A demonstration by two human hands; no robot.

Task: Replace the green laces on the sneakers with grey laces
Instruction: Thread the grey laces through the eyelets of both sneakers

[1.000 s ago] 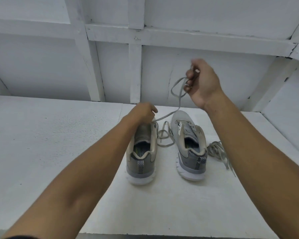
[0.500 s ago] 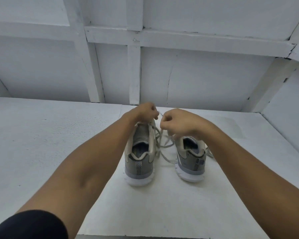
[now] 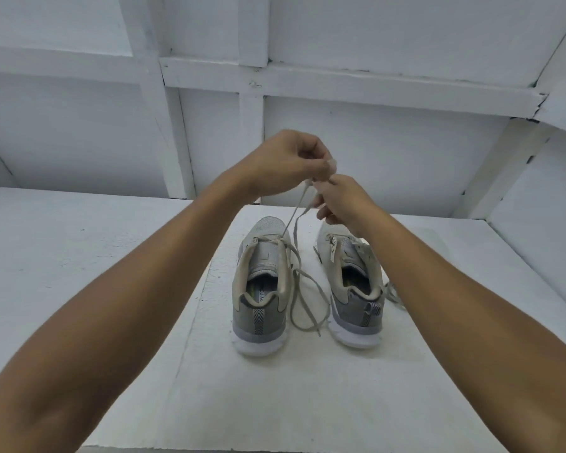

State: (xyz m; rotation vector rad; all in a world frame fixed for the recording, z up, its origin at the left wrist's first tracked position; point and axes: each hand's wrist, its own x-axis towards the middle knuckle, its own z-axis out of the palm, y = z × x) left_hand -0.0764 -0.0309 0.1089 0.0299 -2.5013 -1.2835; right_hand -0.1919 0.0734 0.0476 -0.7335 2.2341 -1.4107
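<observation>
Two grey sneakers stand side by side on a white surface, heels towards me: the left sneaker (image 3: 262, 282) and the right sneaker (image 3: 353, 289). A grey lace (image 3: 294, 223) runs up from the left sneaker's front eyelets to my hands; its other end loops down on the surface between the shoes. My left hand (image 3: 281, 161) and my right hand (image 3: 340, 199) are raised above the shoes' toes, close together, both pinching the lace's upper end. Another bundle of laces (image 3: 394, 294) lies right of the right sneaker, mostly hidden by my right forearm.
The shoes sit on a white foam board (image 3: 242, 403) on a white table. A white panelled wall (image 3: 373, 142) with wooden battens rises close behind, and a slanted panel closes off the right side.
Both hands have risen from the left sneaker's tongue to above the toes, drawing the lace up taut. A second ago my right hand held the lace high on its own.
</observation>
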